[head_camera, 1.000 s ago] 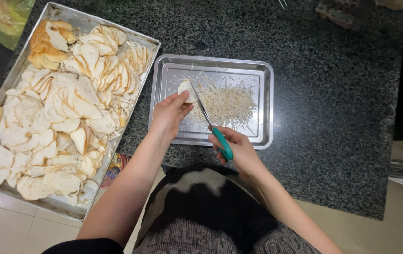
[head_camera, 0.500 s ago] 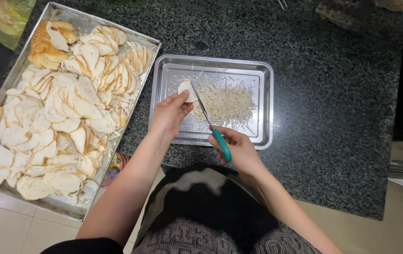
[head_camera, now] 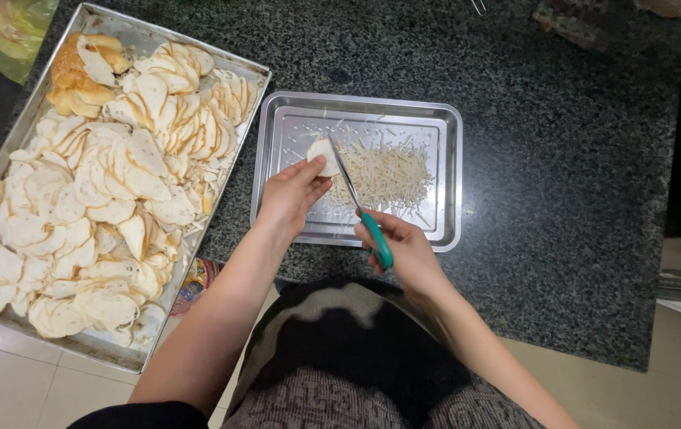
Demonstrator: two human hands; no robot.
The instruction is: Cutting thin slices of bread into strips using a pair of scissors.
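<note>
Right hand (head_camera: 406,248) closed around the green handle of a knife (head_camera: 360,208); thin blade runs up and away from the wrist, tip over the near edge of a pale round slice (head_camera: 323,155). Whether the edge has bitten into the slice or only rests on it cannot be told from this height.

Left hand (head_camera: 289,195) pinches that slice, fingertips (head_camera: 312,168) pressed on its near side, holding it against the floor of a small steel tray (head_camera: 452,183). Slice sits in the tray's left half, toward the far rim.

Just right of the blade: a loose heap of fine pale shreds (head_camera: 388,173), spread over the tray's middle and right.

Tray stands on a dark speckled stone counter (head_camera: 563,135), near its front edge.

To the left, close beside the small tray, a large metal tray (head_camera: 30,103) piled with overlapping pale slices (head_camera: 110,183); a few browner, crusted pieces (head_camera: 78,71) at its far corner. Its near end overhangs the counter, above the tiled floor (head_camera: 7,389).
</note>
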